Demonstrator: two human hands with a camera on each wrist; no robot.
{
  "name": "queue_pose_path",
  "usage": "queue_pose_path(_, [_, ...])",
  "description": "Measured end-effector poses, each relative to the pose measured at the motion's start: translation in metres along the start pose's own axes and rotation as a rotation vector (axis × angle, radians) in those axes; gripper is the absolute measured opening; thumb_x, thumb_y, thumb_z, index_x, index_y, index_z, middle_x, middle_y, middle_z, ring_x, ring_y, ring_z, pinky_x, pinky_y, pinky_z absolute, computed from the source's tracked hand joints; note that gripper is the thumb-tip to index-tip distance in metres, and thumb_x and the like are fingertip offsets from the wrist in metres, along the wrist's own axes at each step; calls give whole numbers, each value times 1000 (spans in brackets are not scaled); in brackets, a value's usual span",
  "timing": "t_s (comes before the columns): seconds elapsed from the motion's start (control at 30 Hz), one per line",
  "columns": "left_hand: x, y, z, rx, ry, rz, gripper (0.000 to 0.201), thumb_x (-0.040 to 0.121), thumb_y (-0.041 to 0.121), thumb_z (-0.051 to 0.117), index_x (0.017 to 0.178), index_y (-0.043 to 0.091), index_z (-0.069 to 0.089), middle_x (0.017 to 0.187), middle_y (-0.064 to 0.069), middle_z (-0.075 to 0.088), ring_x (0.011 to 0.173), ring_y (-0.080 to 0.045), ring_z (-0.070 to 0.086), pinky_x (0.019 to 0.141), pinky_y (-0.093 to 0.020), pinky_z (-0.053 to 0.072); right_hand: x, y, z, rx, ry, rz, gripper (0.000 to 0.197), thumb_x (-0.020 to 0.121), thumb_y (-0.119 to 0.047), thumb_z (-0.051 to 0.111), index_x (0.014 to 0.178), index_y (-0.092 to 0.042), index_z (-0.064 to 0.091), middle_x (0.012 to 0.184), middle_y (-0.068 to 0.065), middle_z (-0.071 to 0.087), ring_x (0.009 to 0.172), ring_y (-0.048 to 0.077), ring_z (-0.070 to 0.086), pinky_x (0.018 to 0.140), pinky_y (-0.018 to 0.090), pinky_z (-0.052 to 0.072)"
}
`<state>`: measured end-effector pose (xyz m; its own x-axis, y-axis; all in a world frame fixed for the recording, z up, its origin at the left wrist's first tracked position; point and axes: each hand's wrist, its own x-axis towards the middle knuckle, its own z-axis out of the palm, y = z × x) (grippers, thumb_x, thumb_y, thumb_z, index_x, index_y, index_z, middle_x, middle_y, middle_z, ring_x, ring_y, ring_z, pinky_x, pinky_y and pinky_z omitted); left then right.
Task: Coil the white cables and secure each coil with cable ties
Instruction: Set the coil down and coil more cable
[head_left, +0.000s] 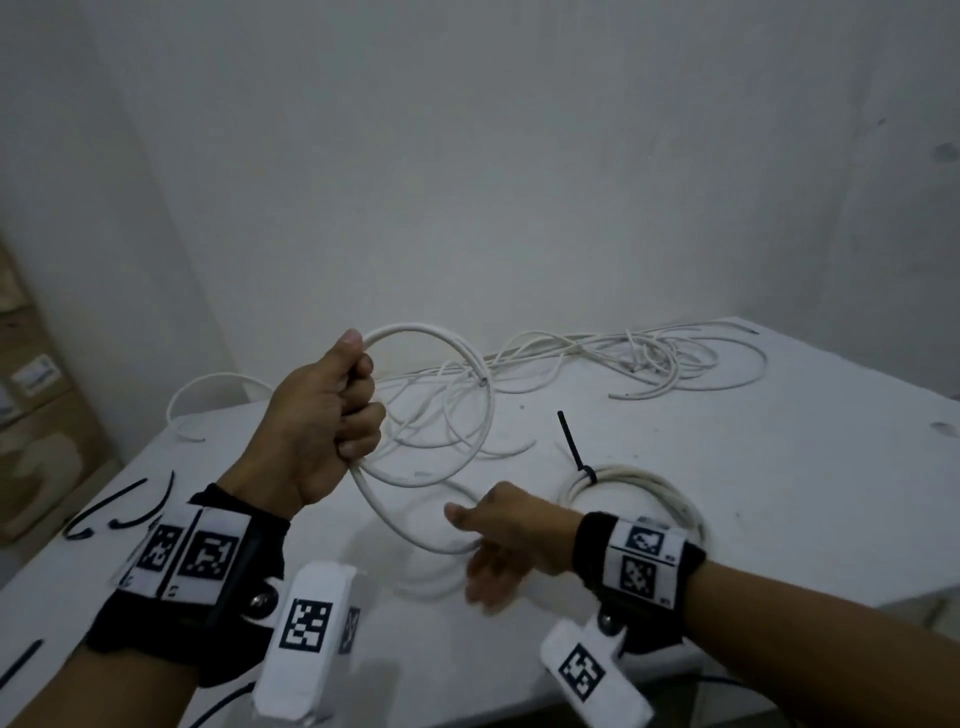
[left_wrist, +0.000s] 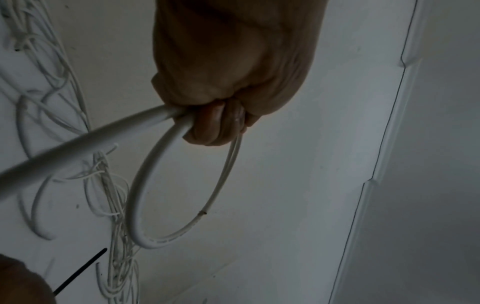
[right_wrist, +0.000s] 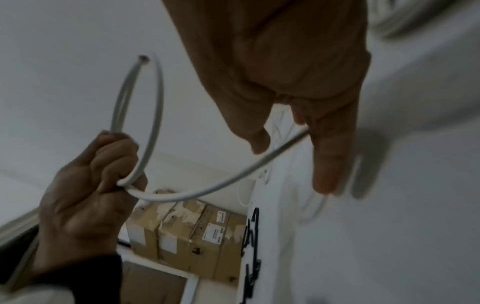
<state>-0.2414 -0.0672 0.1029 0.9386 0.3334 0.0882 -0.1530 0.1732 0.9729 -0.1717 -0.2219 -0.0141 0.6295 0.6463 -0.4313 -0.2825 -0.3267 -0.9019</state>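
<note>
Left hand (head_left: 317, 421): raised at 9 o'clock, fist curled round a loop of white cable (head_left: 415, 475).
Right hand (head_left: 498, 540): fingers loosely extended, cable crossing them.
Tied coil (head_left: 644, 486): on table (head_left: 779, 467), 3 o'clock.

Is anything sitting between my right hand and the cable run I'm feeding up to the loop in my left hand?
Nothing visible. The right hand, fingers straight, already touches the white cable, which curves freely up to the left hand gripping the loop. The tied coil lies behind the right hand; the loose cable pile is farther back.
</note>
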Motion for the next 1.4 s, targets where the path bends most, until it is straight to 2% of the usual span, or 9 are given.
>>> queue_pose_path(0.13, [-10, -7, -16, 39, 6, -47, 36, 97, 40, 47, 70, 16, 46, 47, 6, 21, 32, -6, 20, 31, -14, 18, 13, 2, 21, 348, 157, -51, 3, 91, 7, 46, 94, 6, 48, 76, 20, 54, 48, 26, 63, 41, 31, 53])
queue_pose_path(0.2, [-15, -13, -27, 115, 3, -83, 35, 97, 40, 48, 72, 15, 48, 49, 5, 21, 33, -8, 22, 35, -15, 18, 9, -7, 17, 321, 239, -219, 16, 91, 11, 39, 98, 0, 49, 71, 14, 55, 41, 18, 60, 39, 27, 51])
queue_pose_path(0.43, [-20, -23, -33, 213, 8, -47, 34, 98, 36, 46, 75, 11, 49, 50, 4, 21, 37, -9, 21, 39, -17, 17, -33, -51, -3, 117, 161, -691, 29, 96, -3, 47, 113, -20, 63, 78, 8, 58, 57, 15, 56, 45, 26, 50])
queue_pose_path(0.63, [-16, -26, -13, 329, 125, 158, 37, 100, 35, 45, 74, 10, 47, 44, 5, 25, 34, -10, 23, 37, -17, 23, -35, -60, -4, 161, 136, -754, 25, 101, -14, 40, 108, -18, 64, 77, 5, 66, 57, 14, 54, 44, 25, 46])
queue_pose_path(0.83, [-12, -39, 1, 517, 258, 344, 40, 101, 37, 43, 71, 11, 48, 48, 0, 37, 36, -9, 33, 39, -21, 29, -36, -64, 4, 304, 191, -776, 31, 99, -36, 41, 101, -13, 61, 56, -6, 40, 50, 9, 32, 43, 21, 28])
queue_pose_path(0.9, [-10, -42, -3, 740, 308, 511, 39, 101, 35, 42, 71, 12, 53, 61, -1, 47, 51, -6, 44, 52, -22, 37, -37, -67, 2, 324, 183, -802, 18, 100, -21, 44, 94, -14, 59, 52, -8, 36, 47, 8, 29, 39, 19, 26])
queue_pose_path(1.03, [-5, -44, -17, 1093, 404, 786, 41, 100, 37, 44, 80, 7, 64, 103, -15, 53, 99, -26, 48, 86, -28, 33, -37, -71, -3, 365, 155, -825, 18, 100, -16, 44, 89, -14, 58, 52, -6, 33, 41, 5, 27, 37, 16, 24])
queue_pose_path(1.23, [-12, -28, -10, 432, 97, 321, 18, 98, 27, 50, 98, 12, 41, 80, -13, 70, 50, -34, 63, 45, -35, 51, -29, -74, -8, 164, 260, -918, 15, 99, -21, 46, 103, -14, 59, 52, -15, 40, 42, 1, 32, 38, 15, 26])
queue_pose_path(1.4, [-14, -21, -16, 351, -26, 111, 23, 98, 15, 50, 112, -4, 50, 91, -25, 71, 74, -37, 72, 61, -36, 60, -20, -70, -10, -138, 436, -1051, 21, 97, -18, 51, 112, -8, 62, 55, -31, 54, 51, -11, 52, 48, 6, 38])
